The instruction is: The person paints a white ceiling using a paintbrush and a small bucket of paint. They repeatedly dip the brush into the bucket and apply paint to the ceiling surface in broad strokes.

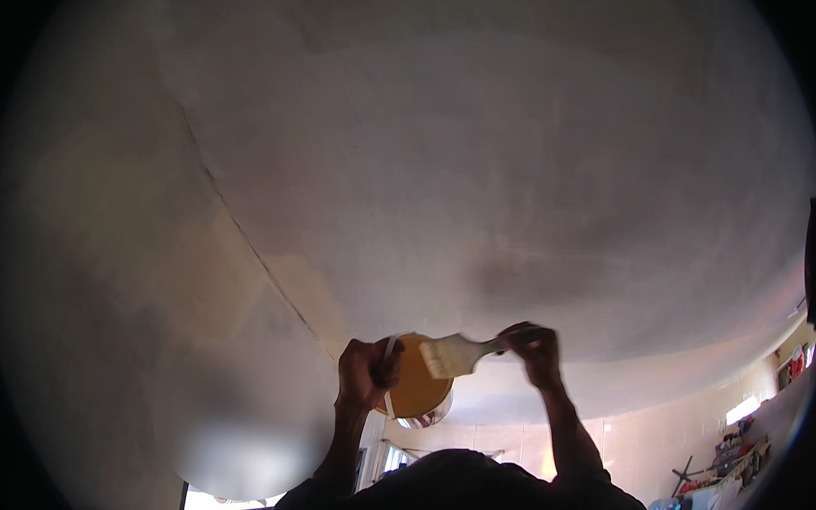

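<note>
My left hand is closed on the white handle of a small bucket, whose round orange-brown face shows. I cannot tell whether that colour is paint inside or the bucket itself. A wide paintbrush is in my right hand, with the fingers wrapped round its grip. Its pale bristles point left and overlap the bucket's face in this view. Whether they touch it is unclear.
A broad, patchy pale surface fills most of the view. A dark line runs slanting across it. Bright windows are low down, and at the lower right stand a fan-like thing and cluttered goods.
</note>
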